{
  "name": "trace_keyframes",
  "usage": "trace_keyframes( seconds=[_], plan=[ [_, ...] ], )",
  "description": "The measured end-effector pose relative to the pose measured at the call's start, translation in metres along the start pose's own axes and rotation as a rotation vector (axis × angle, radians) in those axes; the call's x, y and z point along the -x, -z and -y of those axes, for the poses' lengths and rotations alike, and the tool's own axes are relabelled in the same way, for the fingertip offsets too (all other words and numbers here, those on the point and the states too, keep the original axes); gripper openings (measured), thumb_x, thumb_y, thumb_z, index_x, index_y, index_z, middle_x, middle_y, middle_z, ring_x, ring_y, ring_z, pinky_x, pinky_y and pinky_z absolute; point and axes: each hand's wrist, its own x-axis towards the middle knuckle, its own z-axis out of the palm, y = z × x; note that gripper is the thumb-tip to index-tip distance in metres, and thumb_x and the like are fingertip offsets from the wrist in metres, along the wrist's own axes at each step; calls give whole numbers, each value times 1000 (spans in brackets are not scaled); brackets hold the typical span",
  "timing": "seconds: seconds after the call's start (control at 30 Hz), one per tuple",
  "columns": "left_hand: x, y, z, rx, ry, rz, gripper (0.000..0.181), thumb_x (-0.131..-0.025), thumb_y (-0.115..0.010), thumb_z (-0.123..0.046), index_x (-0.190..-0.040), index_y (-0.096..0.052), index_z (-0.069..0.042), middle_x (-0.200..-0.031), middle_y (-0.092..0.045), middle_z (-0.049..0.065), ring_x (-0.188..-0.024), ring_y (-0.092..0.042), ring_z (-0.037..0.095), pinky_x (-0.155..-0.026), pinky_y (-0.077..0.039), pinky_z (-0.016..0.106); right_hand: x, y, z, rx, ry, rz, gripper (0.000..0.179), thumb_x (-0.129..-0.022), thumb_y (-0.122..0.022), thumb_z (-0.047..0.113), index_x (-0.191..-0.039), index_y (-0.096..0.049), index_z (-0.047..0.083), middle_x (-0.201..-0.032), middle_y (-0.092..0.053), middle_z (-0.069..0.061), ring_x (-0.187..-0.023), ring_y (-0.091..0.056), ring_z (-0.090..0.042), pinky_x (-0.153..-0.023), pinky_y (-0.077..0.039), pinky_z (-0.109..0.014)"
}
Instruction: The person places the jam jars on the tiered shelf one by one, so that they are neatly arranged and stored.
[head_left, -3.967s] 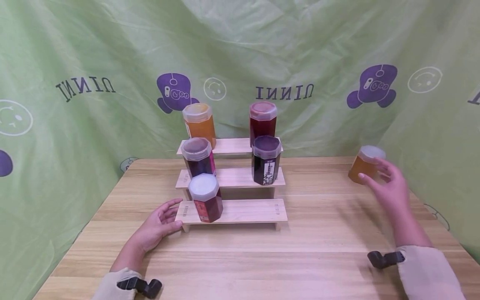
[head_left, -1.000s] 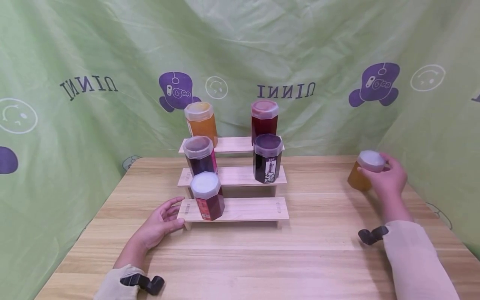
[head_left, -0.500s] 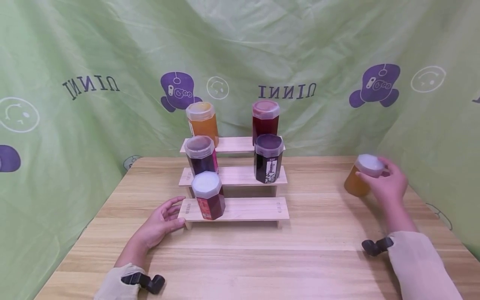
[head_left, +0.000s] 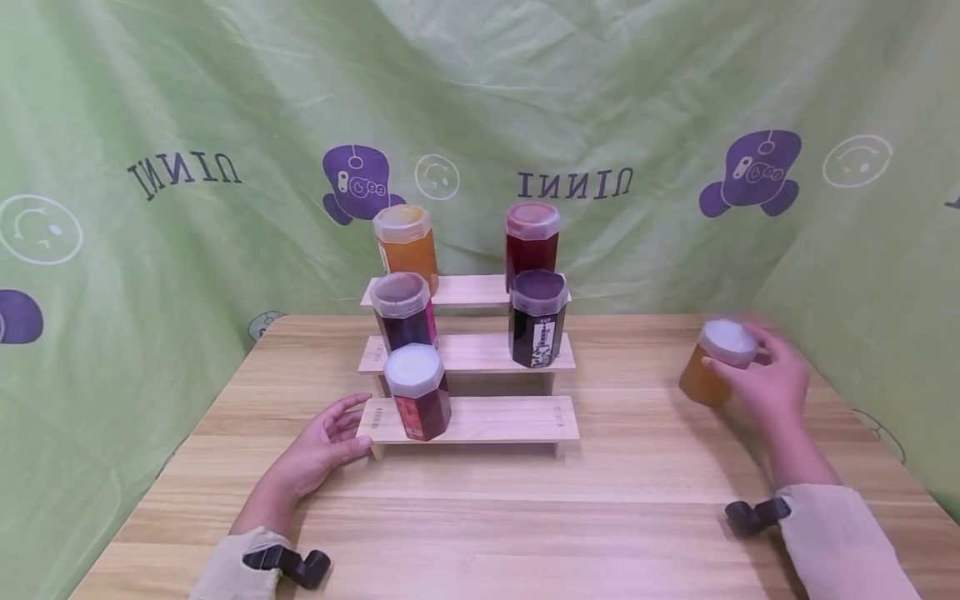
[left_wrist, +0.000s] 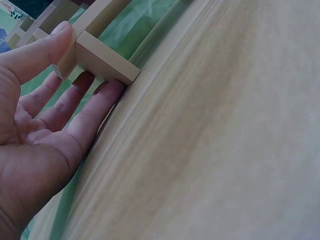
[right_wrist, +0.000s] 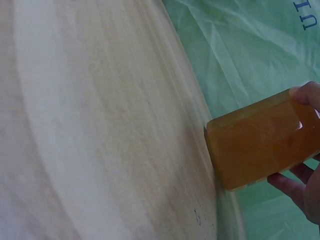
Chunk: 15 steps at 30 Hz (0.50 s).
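My right hand grips an octagonal jar of amber contents with a whitish lid, at the right of the table. In the right wrist view the thumb and fingers lie on opposite sides of the jar, its base close to the tabletop. My left hand holds the left end of the lowest step of a three-step wooden stand. The left wrist view shows its thumb on the board's edge and its fingers against the leg. A red jar with a white lid stands on that step, left of its middle.
Two dark jars, one left and one right, stand on the middle step. On the top step are an orange jar and a red jar. A green printed cloth hangs behind the wooden table.
My right hand, gripping the amber jar, has brought it slightly nearer and to the left. My left hand stays at the stand's end, and the other jars keep their places.
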Motion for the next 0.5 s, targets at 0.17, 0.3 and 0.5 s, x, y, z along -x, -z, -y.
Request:
trace_keyframes(
  seconds=[0.17, 0.3, 0.5],
  plan=[
    [0, 0, 0, -2, 1, -2, 80, -87, -66, 6, -151, -18, 4, -140, -39, 30, -110, -60, 16, -92, -54, 37, 7, -1, 3, 4, 8, 2, 89, -77, -82, 43, -150, -39, 15, -145, -44, -15, -121, -44, -28, -85, -43, -25],
    [0, 0, 1, -6, 0, -3, 80, -87, -66, 6, -151, -18, 4, -140, -38, 30, -110, -60, 16, -92, -54, 36, 13, -2, 8, 5, 15, 9, 90, -76, -82, 43, -150, -39, 16, -144, -45, -16, -120, -45, -27, -82, -43, -22],
    [0, 0, 1, -3, -3, -2, 80, -87, -66, 6, -151, -18, 4, -138, -41, 27, -110, -60, 16, -92, -54, 36, 24, -2, 15, 8, 46, 26, 91, -76, -83, 42, -150, -38, 15, -148, -43, -16, -125, -44, -32, -96, -47, -40]
  ],
)
